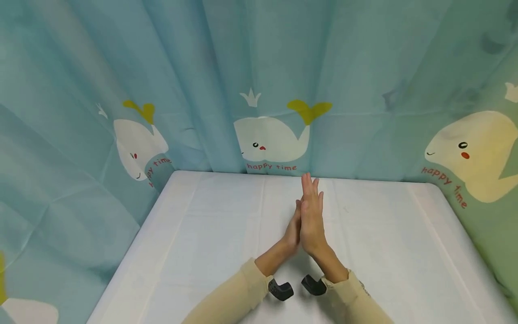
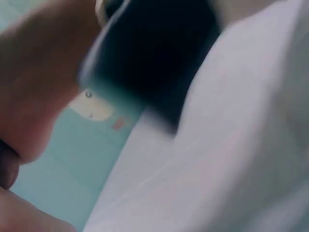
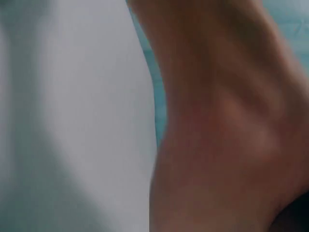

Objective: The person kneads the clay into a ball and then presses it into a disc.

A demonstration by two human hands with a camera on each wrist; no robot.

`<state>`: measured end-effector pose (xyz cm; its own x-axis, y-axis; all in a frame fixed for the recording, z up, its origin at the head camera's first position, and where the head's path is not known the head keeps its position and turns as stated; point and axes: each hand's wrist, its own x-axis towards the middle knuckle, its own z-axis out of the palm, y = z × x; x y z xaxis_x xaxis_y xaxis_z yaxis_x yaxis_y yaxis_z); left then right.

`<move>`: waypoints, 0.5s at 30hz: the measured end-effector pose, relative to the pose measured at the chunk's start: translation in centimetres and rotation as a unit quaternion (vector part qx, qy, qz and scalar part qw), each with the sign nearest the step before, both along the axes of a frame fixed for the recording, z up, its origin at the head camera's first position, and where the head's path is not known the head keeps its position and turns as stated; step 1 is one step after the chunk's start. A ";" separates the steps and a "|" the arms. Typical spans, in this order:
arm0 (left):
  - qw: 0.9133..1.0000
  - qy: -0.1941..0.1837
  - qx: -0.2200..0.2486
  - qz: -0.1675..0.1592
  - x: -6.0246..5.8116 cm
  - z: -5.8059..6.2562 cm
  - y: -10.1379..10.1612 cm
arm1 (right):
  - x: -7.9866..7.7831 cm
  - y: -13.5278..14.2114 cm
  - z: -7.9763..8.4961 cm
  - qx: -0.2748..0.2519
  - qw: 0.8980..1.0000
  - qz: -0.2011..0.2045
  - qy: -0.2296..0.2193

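Note:
Palm to palm, my two hands meet over the white table (image 1: 226,216), fingers straight and pointing toward its far edge. The left hand (image 1: 293,227) is partly hidden behind the right hand (image 1: 312,220), whose back and side show more fully. Nothing shows between the palms. In the left wrist view, the heel of a hand (image 2: 24,121) fills the left side, with a blurred dark wrist camera (image 2: 154,63) above the tabletop. A forearm and hand heel (image 3: 217,135) fill much of the right wrist view.
Black wrist cameras (image 1: 281,290) sit at both cream sleeve cuffs. A blue-green curtain (image 1: 275,54) printed with white whales hangs behind the table and along both sides, close against its edges.

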<state>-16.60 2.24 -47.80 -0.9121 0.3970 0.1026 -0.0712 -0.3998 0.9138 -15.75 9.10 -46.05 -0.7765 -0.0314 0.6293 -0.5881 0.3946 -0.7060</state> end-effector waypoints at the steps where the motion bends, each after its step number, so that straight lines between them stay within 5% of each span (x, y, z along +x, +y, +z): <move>1: 1.000 -0.008 0.005 0.000 0.1 -0.1 0.1 | -0.2 0.3 0.1 -0.005 1.000 0.000 -0.005; 9: 0.997 -0.031 0.058 -0.039 0.8 1.4 0.0 | -1.6 2.2 -0.1 -0.047 0.998 -0.008 -0.038; 15: 0.998 -0.022 0.062 -0.023 0.0 3.0 -0.8 | -1.1 1.8 -1.6 -0.055 0.996 0.009 -0.065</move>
<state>-16.64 1.48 -44.77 -0.8981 0.4248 0.1137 -0.1310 -0.5053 0.8529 -16.80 10.90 -47.70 -0.8515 0.0182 0.5241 -0.4952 0.3012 -0.8149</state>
